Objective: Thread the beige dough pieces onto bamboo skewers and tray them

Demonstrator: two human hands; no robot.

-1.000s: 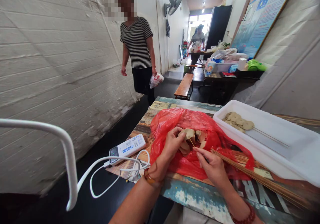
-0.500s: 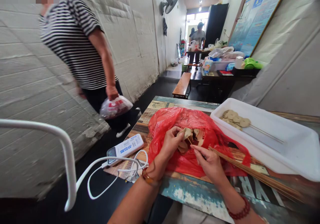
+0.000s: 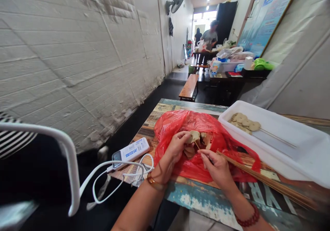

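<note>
My left hand [image 3: 177, 147] pinches a round beige food slice [image 3: 194, 135] over the open red plastic bag [image 3: 180, 124], which holds more slices. My right hand [image 3: 216, 166] grips a thin bamboo skewer [image 3: 197, 145] whose tip points up at that slice. Both hands rest on the bag at the near edge of the painted wooden table [image 3: 201, 200].
A white tray [image 3: 288, 155] at right holds a loaded skewer [image 3: 247, 124]. A bundle of bamboo skewers [image 3: 270, 184] lies along the table. A white power bank [image 3: 131, 152] with cable sits at left. A white chair back [image 3: 67, 155], benches and a distant person [image 3: 210, 38] are around.
The person in the striped shirt has walked past on the left and nearly out of view. My hands stay on the bag with slice and skewer.
</note>
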